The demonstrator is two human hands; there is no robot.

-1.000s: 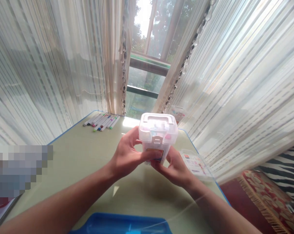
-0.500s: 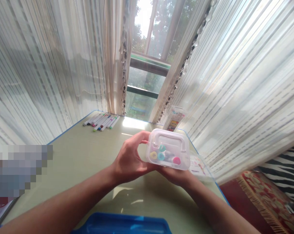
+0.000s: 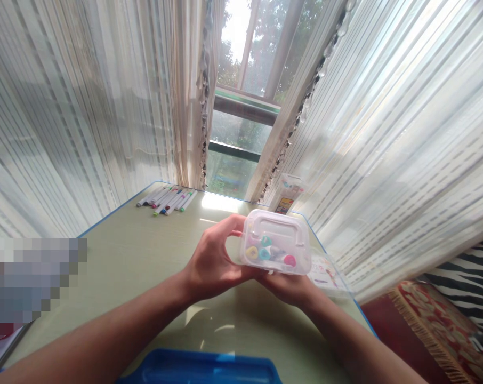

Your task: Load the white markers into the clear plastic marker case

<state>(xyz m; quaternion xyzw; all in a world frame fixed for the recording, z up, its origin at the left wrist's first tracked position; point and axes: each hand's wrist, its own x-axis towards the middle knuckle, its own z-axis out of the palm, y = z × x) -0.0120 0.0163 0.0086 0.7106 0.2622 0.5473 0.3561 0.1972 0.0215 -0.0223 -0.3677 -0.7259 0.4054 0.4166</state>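
Observation:
Above the table I hold a clear plastic box (image 3: 283, 232) with a handle moulded on its lid. Small round colourful pieces show through it, teal, yellow and pink; their kind is hard to make out. My left hand (image 3: 219, 258) curls round the box's left side, thumb and fingers gripping its edge. My right hand (image 3: 285, 288) supports the box from underneath, and its fingers are mostly hidden behind the box.
Several white markers (image 3: 167, 200) with coloured caps lie at the table's far left. A clear container (image 3: 287, 194) stands at the far right, and a white package (image 3: 325, 274) lies by the right edge. A blue tray (image 3: 209, 365) sits close to me.
The box has tilted and shifted very slightly upward in my hands. Both hands keep nearly the same position.

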